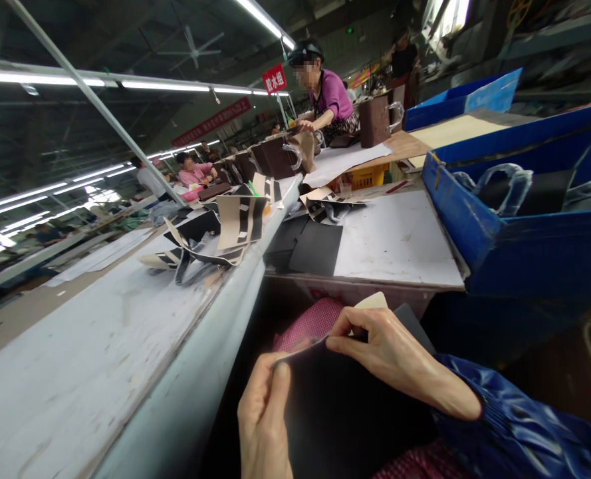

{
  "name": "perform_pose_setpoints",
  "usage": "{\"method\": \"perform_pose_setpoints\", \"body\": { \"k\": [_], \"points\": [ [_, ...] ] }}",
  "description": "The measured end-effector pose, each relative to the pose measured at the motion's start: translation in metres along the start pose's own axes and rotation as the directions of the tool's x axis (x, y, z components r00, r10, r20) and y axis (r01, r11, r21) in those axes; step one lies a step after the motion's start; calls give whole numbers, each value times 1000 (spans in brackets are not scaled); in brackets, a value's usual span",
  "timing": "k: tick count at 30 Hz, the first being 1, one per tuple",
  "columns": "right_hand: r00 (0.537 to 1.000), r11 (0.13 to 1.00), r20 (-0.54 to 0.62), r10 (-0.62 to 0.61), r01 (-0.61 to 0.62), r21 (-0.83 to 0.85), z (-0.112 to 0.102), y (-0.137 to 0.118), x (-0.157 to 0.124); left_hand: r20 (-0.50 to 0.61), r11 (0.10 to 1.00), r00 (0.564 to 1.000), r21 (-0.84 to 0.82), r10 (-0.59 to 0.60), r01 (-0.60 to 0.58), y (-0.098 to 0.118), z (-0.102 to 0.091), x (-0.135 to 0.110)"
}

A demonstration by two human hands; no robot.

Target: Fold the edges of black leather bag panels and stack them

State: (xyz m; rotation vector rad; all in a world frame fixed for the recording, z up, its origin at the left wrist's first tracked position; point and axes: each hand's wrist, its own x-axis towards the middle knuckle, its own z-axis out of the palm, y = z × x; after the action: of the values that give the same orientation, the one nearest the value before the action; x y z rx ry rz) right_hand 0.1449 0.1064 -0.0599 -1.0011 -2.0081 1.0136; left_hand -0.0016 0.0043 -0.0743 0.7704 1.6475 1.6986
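A flat black sheet (345, 406) of bag material lies over my lap, with a cream-coloured underside showing at its top corner. My left hand (264, 419) is closed on the sheet's left edge, thumb on top. My right hand (389, 356) pinches the sheet's upper edge with its fingers curled round it. A blue glossy sleeve (514, 426) covers my right forearm. Pink checked cloth (310, 322) shows beneath the sheet.
A long white conveyor belt (100, 332) runs away on the left, carrying cut bag panels (215, 233). On the white worktable (399, 239) ahead lie black sheets (308, 246). A blue bin (519, 226) with handles stands right. A person in purple (328, 100) works farther along.
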Motion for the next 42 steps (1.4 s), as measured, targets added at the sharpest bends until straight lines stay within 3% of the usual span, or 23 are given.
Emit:
{"method": "perform_pose_setpoints", "body": {
  "k": [5, 10, 13, 17, 20, 26, 31, 36, 42],
  "points": [
    [999, 999, 25, 35, -34, -34, 1, -1, -3, -19, 1000, 1000, -30, 3, -4, -4, -3, -8],
    [1000, 999, 7, 21, -21, -42, 6, 1, 0, -47, 997, 997, 53, 63, -61, -9, -5, -8],
    [990, 990, -49, -129, 126, -61, 9, 6, -1, -54, 993, 994, 73, 93, -89, -9, -7, -8],
    [903, 908, -118, -414, 399, -132, 11, 14, -4, -65, 991, 994, 104, 87, -80, -4, -6, -11],
    [859, 866, -147, -490, 462, -189, 10, 16, -6, -75, 995, 996, 91, 45, -38, 1, -3, -14],
    [844, 844, -148, -516, 470, -259, 12, 11, -5, -74, 992, 997, 122, 31, -22, 1, -3, -11],
    [897, 850, -126, -423, 344, -399, 5, 25, -5, -15, 995, 997, 77, -69, 70, -7, -15, 4],
    [929, 879, -166, -331, 240, -412, -5, 40, -13, -102, 998, 993, 32, 53, -50, -9, -11, -1],
    [887, 831, -177, -427, 308, -463, -7, 39, -14, -103, 994, 989, 44, 107, -103, -9, -8, -10]
  ]
}}
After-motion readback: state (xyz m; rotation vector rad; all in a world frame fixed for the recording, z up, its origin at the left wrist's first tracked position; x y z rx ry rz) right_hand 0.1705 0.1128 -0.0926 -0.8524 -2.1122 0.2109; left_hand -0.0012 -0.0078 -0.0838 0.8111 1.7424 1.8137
